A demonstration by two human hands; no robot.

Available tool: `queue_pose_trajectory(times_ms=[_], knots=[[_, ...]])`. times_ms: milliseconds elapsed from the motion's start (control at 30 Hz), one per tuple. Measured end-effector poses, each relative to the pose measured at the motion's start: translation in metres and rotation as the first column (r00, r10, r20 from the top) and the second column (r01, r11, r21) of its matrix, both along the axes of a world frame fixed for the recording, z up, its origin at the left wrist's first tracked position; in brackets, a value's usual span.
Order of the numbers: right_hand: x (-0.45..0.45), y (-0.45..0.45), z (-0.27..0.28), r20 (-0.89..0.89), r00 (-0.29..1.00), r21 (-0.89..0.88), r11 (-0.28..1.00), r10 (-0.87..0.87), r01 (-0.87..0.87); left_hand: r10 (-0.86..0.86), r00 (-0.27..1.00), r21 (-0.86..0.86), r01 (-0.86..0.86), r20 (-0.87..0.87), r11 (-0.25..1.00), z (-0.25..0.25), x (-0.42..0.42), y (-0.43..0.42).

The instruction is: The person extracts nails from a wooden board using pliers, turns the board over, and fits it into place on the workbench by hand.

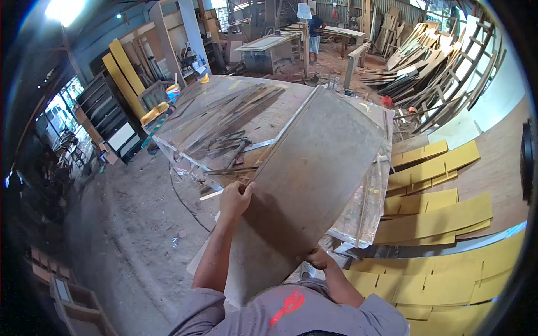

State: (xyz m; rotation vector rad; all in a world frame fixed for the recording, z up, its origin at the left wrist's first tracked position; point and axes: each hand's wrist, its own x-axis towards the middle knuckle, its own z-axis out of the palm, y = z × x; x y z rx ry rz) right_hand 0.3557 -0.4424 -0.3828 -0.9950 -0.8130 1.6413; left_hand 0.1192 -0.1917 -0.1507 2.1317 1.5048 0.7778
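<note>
A large grey-brown board [314, 162] lies slanted over the worktable [218, 92], its near end jutting out past the table toward my body. My left hand [236, 200] grips the board's left edge, thumb on top and fingers curled at the rim. Lower down on the right, my right hand [318, 258] holds the board's right edge, its fingers partly hidden beneath. Left of the board, thin wood strips [246, 109] and a dark metal clamp or tool [238, 147] rest on the table.
Yellow slotted panels [437, 221] lie along the right side. Scrap boards [420, 61] are piled at the back right. A person [315, 35] stands at the back near another table [269, 42]. A cable [182, 196] trails on the floor at left.
</note>
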Motion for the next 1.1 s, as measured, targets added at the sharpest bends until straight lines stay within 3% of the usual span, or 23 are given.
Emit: queue_pose_trajectory(times_ms=[33,67,133,167,367,567,667,767,833,900,967,1000,1033,1067,1100], knots=[[-0.001,0.004,0.007,-0.056,0.998,0.009,1.000,-0.011,0.012,-0.013,0.999,-0.108,0.017,0.039,0.994,0.007,0.002,0.009],[-0.001,0.007,0.006,0.007,1.000,-0.015,1.000,0.003,-0.003,-0.021,0.997,-0.219,0.038,0.077,0.975,0.011,0.002,0.012],[0.004,0.008,0.002,0.136,0.990,-0.072,0.997,0.040,-0.031,-0.046,0.997,-0.121,0.054,0.069,0.991,0.023,0.004,0.002],[0.007,0.010,-0.008,0.107,0.993,0.008,0.999,0.048,-0.049,-0.058,0.996,-0.072,0.062,0.065,0.995,0.029,0.004,-0.004],[0.000,0.031,0.019,0.214,0.971,0.017,0.994,0.103,-0.109,-0.060,0.967,0.018,0.057,0.247,0.998,0.053,-0.012,-0.025],[-0.019,0.072,0.019,0.007,0.997,0.097,0.992,-0.082,0.081,-0.062,0.951,0.227,-0.009,0.302,0.974,0.074,-0.056,-0.041],[-0.023,0.094,0.080,0.005,0.973,0.259,0.940,-0.231,0.222,-0.099,0.833,0.202,-0.015,0.544,0.979,0.083,-0.080,-0.068],[-0.025,0.108,0.152,0.016,0.921,0.367,0.859,-0.390,0.357,0.008,0.677,0.022,-0.036,0.736,0.999,0.092,-0.106,-0.100],[-0.028,0.111,0.209,0.176,0.858,0.450,0.815,-0.482,0.366,0.028,0.705,0.039,-0.079,0.708,0.996,0.100,-0.133,-0.118],[-0.034,0.104,0.263,0.267,0.846,0.471,0.828,-0.462,0.304,0.045,0.788,0.036,-0.085,0.614,0.996,0.088,-0.184,-0.130],[-0.046,0.095,0.306,0.311,0.827,0.571,0.788,-0.468,0.231,0.080,0.759,0.181,-0.255,0.646,0.950,0.087,-0.212,-0.149],[-0.051,0.089,0.324,0.396,0.748,0.655,0.734,-0.533,0.176,0.075,0.673,0.258,-0.382,0.736,0.887,0.090,-0.228,-0.160],[-0.057,0.085,0.340,0.464,0.651,0.728,0.678,-0.600,0.106,0.046,0.577,0.314,-0.508,0.816,0.802,0.089,-0.251,-0.168],[-0.063,0.081,0.351,0.516,0.542,0.781,0.624,-0.664,0.021,0.124,0.489,0.267,-0.651,0.864,0.710,0.075,-0.309,-0.181],[-0.070,0.078,0.357,0.578,0.501,0.758,0.651,-0.644,-0.038,0.294,0.525,0.317,-0.782,0.799,0.537,0.079,-0.342,-0.201]])
